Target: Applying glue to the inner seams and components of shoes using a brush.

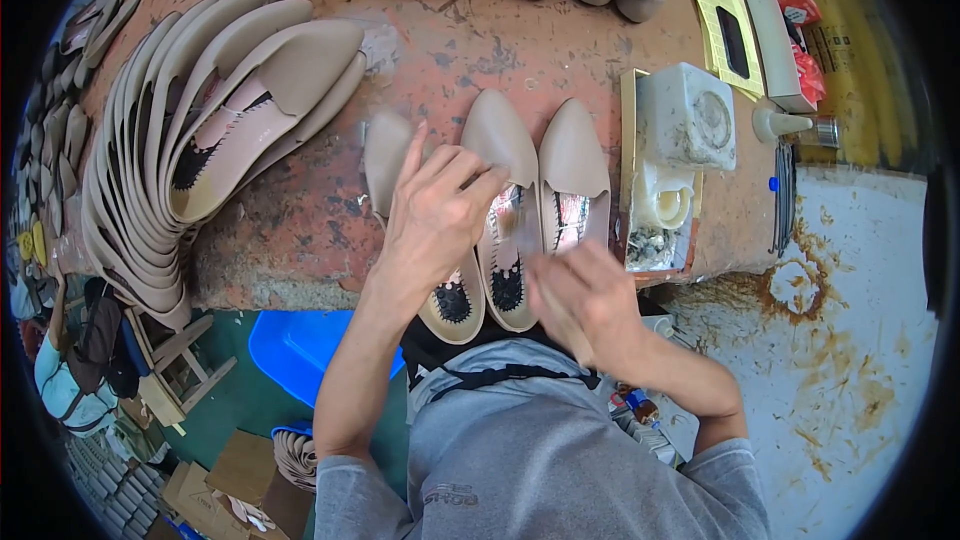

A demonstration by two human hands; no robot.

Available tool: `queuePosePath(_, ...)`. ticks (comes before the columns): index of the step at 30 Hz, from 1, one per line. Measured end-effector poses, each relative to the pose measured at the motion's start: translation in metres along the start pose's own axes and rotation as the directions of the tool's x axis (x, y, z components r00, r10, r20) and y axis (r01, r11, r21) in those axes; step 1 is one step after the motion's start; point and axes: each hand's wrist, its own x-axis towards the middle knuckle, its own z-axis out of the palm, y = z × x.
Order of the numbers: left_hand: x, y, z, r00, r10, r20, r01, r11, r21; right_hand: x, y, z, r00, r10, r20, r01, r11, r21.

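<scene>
While a curved stack of tan pointed shoes (310,65) fills the upper left, a grimy white boxy container (680,110) stands at the upper right and a blue plastic tub (295,345) sits lower left. Three pointed tan shoes (498,135) lie mid-frame in a row, partly under both hands. The left hand (438,208) is half curled, one finger up; the right hand (600,305) is bent and blurry. I can't tell what either holds.

Brightly lit, right hand (592,302) motion-blurred, edges bent by fisheye, corners black
</scene>
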Motion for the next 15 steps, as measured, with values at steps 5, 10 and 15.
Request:
queuePosePath(5,0.003,0.003,0.0,1.0,0.016,-0.019,-0.015,1.0,0.012,-0.003,-0.019,-0.023,0.999,0.031,0.041,-0.033,0.998,0.046)
queuePosePath(10,-0.002,0.005,-0.01,0.998,-0.053,0.015,0.053,0.998,-0.029,0.007,0.004,-0.004,0.997,-0.025,-0.073,0.031,0.996,0.083)
queuePosePath(15,-0.027,0.01,-0.048,0.953,-0.272,0.136,0.235,0.942,0.24,-0.035,0.028,-0.091,0.832,0.3,-0.467,-0.331,0.943,0.016)
